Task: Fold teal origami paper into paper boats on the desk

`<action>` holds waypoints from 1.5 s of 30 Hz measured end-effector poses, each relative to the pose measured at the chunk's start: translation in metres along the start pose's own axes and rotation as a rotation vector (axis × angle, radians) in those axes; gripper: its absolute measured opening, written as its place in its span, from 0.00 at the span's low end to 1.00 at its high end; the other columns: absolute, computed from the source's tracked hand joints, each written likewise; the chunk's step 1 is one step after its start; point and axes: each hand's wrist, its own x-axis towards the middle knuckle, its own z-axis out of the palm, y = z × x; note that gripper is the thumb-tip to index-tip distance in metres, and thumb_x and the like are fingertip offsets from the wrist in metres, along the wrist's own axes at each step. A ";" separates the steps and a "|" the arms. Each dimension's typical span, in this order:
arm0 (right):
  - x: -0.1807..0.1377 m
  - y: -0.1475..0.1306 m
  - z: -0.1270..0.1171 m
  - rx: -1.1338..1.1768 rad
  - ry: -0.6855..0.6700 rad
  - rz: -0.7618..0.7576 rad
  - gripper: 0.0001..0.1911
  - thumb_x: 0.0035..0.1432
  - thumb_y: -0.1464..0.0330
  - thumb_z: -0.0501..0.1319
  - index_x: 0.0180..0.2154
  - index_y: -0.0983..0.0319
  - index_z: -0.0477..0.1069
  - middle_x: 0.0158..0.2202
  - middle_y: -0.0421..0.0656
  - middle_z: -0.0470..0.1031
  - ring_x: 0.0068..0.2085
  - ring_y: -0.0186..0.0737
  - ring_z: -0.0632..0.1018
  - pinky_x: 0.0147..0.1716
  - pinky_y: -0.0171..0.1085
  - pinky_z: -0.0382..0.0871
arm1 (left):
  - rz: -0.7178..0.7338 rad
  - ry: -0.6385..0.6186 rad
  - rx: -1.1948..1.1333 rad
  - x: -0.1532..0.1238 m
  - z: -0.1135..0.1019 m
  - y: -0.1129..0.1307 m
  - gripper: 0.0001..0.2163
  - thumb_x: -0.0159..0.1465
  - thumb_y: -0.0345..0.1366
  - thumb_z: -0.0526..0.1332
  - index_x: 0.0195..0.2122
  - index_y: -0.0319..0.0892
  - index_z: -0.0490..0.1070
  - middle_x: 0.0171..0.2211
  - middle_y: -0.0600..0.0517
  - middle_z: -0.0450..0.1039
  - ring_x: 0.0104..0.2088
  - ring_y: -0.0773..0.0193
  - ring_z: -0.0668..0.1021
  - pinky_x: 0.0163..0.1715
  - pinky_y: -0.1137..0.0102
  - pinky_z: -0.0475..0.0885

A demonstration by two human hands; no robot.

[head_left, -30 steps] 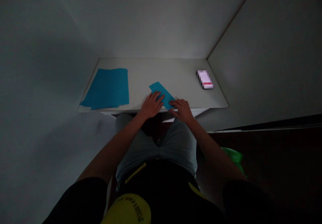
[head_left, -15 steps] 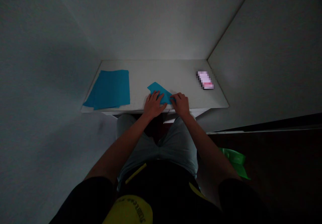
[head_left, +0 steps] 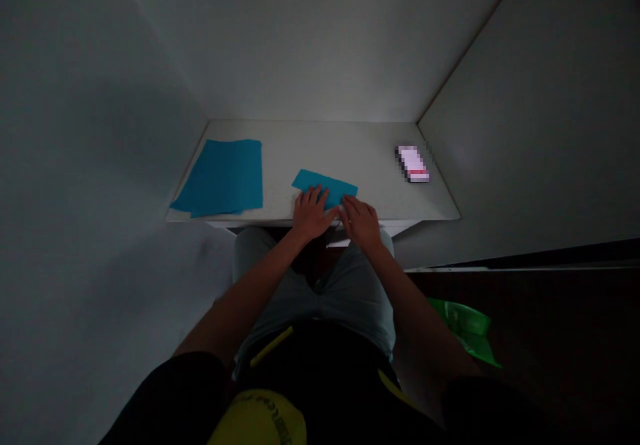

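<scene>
Your two hands are at the near edge of the desk [head_left: 340, 148], at about 6 o'clock. The blue paper [head_left: 324, 185] lies there, flat on the desk, just past your fingers.

Your left hand [head_left: 311, 213] lies flat and open on the near left part of the paper, fingers spread, pressing down. Your right hand [head_left: 361, 220] is just beside it, at 3 o'clock from it. Its fingertips touch the near right edge of the paper. You hold nothing up in the air. It is too dark to tell if the right fingers pinch the edge or only press on it.

How far along? The paper is a long, thin strip now, not a wide sheet, so it looks like it has been folded at least once. It lies flat and both hands are on it, so I think you are pressing a fold down. It has no other shape yet, so there may be more folds to make.

At 9 o'clock on the desk sits a stack [head_left: 223, 177] of wide blue sheets, well apart from your hands. They look flat and not folded, so I think those are not done yet.

At 2 o'clock on the desk lies a small pink thing [head_left: 413, 164], too blurred to name. A green thing [head_left: 463, 328] is on the floor at your right.
</scene>
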 end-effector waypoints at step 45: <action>0.109 0.103 -0.013 0.153 -0.484 -0.302 0.27 0.61 0.53 0.73 0.59 0.53 0.78 0.60 0.52 0.74 0.61 0.60 0.74 0.65 0.60 0.68 | -0.019 -0.204 -0.196 0.031 -0.044 -0.111 0.27 0.54 0.44 0.80 0.52 0.43 0.76 0.52 0.43 0.75 0.54 0.49 0.78 0.58 0.55 0.76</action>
